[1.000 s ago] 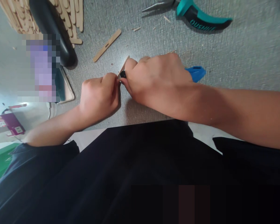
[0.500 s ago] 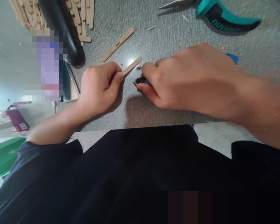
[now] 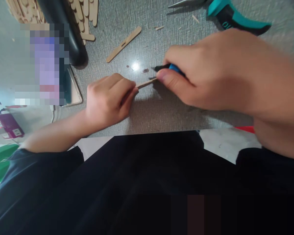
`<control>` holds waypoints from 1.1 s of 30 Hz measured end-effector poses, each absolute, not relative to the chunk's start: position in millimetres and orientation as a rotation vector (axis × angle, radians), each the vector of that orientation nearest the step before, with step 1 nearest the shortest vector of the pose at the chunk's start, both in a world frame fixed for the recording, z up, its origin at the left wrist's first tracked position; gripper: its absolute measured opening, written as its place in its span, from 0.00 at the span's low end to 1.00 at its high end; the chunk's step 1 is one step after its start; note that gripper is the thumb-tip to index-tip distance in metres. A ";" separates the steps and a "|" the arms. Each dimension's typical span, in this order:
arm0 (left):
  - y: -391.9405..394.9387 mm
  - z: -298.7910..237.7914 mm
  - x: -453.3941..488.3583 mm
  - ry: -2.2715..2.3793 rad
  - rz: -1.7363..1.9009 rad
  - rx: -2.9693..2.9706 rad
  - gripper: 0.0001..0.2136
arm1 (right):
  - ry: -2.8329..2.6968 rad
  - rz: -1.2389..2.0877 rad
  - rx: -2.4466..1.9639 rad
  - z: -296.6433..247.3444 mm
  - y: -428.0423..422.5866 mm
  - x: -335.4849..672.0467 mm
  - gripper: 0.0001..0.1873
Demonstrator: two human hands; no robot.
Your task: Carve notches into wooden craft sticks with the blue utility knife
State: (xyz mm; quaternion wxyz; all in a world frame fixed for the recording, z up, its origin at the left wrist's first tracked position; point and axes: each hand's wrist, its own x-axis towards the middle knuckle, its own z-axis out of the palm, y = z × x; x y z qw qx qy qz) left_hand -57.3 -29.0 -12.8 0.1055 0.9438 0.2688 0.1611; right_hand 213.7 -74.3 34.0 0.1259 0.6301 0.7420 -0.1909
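Observation:
My left hand [image 3: 110,96] is closed on one end of a wooden craft stick [image 3: 147,83], which is turned nearly edge-on. The stick's other end reaches the thumb of my right hand [image 3: 201,71]. That hand is wrapped round a utility knife [image 3: 175,68] with a blue and black body; its tip points left, just above the stick, and most of its handle is hidden in my palm. Beyond my hands lies another craft stick [image 3: 123,44] with a small slot cut in its middle.
Teal and black pliers [image 3: 245,18] lie at the back right, near some wood slivers [image 3: 159,28]. At the back left are a pile of craft sticks [image 3: 84,16], a long black object [image 3: 66,36] and a phone-like device [image 3: 73,86]. The table's front edge runs before my lap.
My left hand has turned the stick from flat to nearly edge-on. My right hand has risen a little, shifted right, and its thumb now meets the stick's far end.

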 end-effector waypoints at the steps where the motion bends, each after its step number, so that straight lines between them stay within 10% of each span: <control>1: -31.1 -15.2 -58.1 0.716 0.571 2.840 0.11 | 2.135 -0.584 1.891 35.3 -72.5 217.1 0.34; 17: -39.9 -15.5 -53.0 0.611 0.696 2.904 0.10 | 2.166 -0.925 2.089 30.0 -73.8 221.6 0.28; 33: -26.1 -0.5 -50.7 0.970 0.200 2.434 0.14 | 2.221 -0.455 1.665 28.3 -98.3 193.6 0.35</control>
